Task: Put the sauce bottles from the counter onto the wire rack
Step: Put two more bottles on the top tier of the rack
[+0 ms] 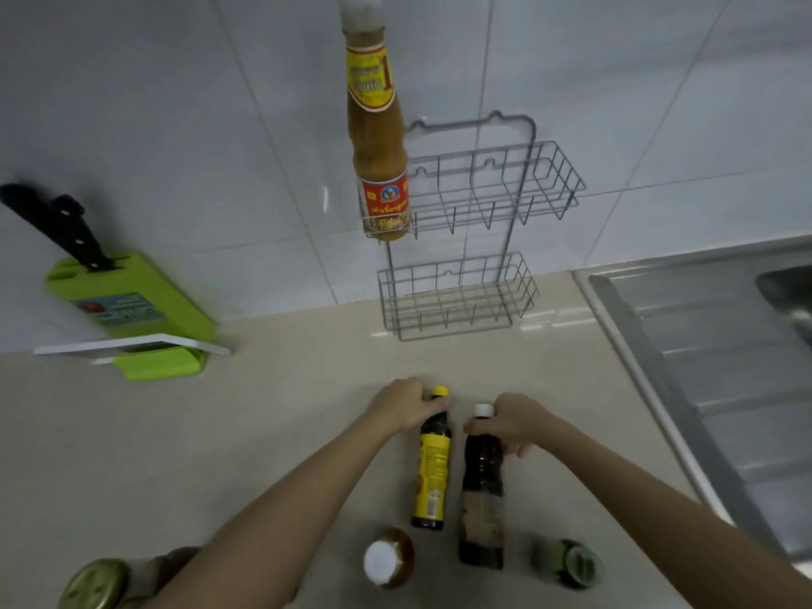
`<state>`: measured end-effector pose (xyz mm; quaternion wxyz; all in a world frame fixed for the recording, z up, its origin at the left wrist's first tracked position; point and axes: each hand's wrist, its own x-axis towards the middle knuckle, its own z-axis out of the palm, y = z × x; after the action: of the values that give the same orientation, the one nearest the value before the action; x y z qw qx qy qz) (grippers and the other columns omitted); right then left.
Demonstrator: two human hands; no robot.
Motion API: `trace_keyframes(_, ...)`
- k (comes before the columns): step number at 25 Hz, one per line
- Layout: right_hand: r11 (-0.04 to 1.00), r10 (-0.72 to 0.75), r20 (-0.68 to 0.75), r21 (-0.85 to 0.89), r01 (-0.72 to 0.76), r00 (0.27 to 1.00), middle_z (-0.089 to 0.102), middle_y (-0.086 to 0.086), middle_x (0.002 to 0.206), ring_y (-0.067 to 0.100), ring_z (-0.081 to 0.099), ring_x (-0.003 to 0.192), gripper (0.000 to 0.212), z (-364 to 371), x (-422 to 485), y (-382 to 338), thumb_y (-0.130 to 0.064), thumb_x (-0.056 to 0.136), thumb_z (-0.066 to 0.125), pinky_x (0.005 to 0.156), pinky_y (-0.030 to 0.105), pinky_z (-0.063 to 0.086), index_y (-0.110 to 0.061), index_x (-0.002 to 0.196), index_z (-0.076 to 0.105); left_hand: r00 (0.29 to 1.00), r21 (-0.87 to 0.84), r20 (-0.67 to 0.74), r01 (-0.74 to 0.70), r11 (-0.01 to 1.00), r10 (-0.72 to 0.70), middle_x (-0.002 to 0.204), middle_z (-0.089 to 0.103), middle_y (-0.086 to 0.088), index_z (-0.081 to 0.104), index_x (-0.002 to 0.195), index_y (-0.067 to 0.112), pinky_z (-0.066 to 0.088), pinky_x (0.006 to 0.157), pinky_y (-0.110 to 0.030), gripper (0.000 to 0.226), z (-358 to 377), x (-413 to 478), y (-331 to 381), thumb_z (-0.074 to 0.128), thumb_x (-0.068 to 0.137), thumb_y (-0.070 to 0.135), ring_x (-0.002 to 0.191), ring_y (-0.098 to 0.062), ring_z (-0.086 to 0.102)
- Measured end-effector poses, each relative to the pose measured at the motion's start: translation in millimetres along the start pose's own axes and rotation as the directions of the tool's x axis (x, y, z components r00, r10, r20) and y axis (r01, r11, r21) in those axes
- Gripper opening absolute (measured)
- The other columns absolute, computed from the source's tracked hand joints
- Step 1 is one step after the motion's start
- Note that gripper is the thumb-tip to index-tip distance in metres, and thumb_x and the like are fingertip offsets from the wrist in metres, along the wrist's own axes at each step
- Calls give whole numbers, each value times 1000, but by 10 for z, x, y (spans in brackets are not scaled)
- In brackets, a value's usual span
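Note:
A two-tier wire rack (518, 182) hangs on the tiled wall above the counter. A tall bottle of tan sauce with a yellow and red label (378, 138) stands at the left end of its upper basket. On the counter stand a dark bottle with a yellow cap and yellow label (433, 468) and a dark bottle with a white cap (482, 490). My left hand (404, 404) grips the neck of the yellow-capped bottle. My right hand (512, 421) grips the neck of the white-capped bottle. The lower basket (457, 296) holds nothing.
Nearer me on the counter are a white-lidded amber jar (389, 558), a green-lidded jar (569, 562) and a gold-lidded jar (94, 584). A green knife block with a black-handled knife (127, 301) stands at the left wall. A steel sink drainboard (725, 380) lies at the right.

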<state>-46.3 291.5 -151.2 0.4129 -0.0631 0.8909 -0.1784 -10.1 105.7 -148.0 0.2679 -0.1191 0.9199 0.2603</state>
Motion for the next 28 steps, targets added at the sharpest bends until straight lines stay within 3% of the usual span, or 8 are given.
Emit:
trace_keyframes(2, 978, 28, -10, 206, -26, 1000, 63, 9, 65, 23, 67, 53, 40, 2, 34, 76, -40, 73, 70, 44, 29, 55, -2, 77, 62, 999, -42, -19, 28, 999, -29, 71, 58, -4, 44, 63, 18, 36, 56, -31, 51, 114, 75, 50, 66, 71, 63, 72, -25, 57)
trace_keyframes(5, 913, 23, -100, 407, 20, 995, 63, 13, 79, 29, 67, 70, 30, 61, 82, 191, -30, 77, 65, 54, 38, 56, -1, 83, 64, 996, -227, 17, 86, 970, -85, 81, 66, -11, 55, 67, 15, 42, 62, -29, 29, 193, 154, 52, 76, 63, 35, 77, -26, 63)
trace_keyframes(8, 830, 28, -139, 556, 54, 990, 61, 13, 80, 28, 62, 72, 25, 29, 111, 218, -30, 81, 59, 61, 37, 51, -5, 81, 63, 989, -574, 140, 118, 810, -44, 76, 67, -14, 66, 67, 8, 49, 55, -19, 8, 81, 116, 29, 64, 75, 9, 61, -16, 62)
trace_keyframes(11, 797, -22, -175, 591, 123, 984, 53, 4, 65, 17, 52, 60, 30, -66, 98, 162, -36, 87, 62, 55, 27, 41, -11, 73, 54, 991, -684, 130, 80, 726, 14, 73, 67, -13, 63, 75, 6, 46, 43, -11, 10, -57, 11, 12, 66, 84, 7, 46, -4, 62)
trace_keyframes(15, 837, -120, -263, 491, 240, 957, 58, 11, 78, 21, 56, 70, 34, -114, 71, 65, -38, 87, 62, 65, 33, 43, -6, 81, 56, 995, -638, 87, 15, 770, 53, 76, 64, -9, 64, 91, 6, 37, 40, -9, 11, -168, -42, -102, 67, 87, 16, 41, 1, 54)
trace_keyframes(18, 834, -126, -323, 478, 276, 938, 64, 13, 99, 27, 64, 92, 39, -157, 6, 12, -39, 84, 66, 79, 41, 52, -6, 103, 56, 997, -547, 64, -6, 837, 48, 67, 54, -4, 60, 74, 14, 30, 43, -19, 13, -258, -53, -151, 65, 86, 14, 47, -8, 43)
trace_keyframes(21, 817, -173, -388, 457, 352, 905, 68, 12, 103, 25, 65, 94, 37, -232, -140, -60, -40, 85, 64, 84, 44, 55, -11, 105, 53, 1000, -512, 8, -4, 859, 9, 80, 65, -4, 57, 86, 17, 27, 45, -23, 11, -349, -169, -108, 60, 80, 9, 54, -9, 43)
trace_keyframes(28, 867, -230, -576, 246, 434, 784, 61, 6, 95, 23, 61, 89, 41, -386, -536, -217, -41, 81, 68, 72, 32, 50, -13, 107, 53, 980, -252, -78, -195, 948, 181, 70, 56, 1, 62, 86, 15, 42, 43, -22, 16, -555, -459, -278, 67, 80, 1, 48, -11, 49)
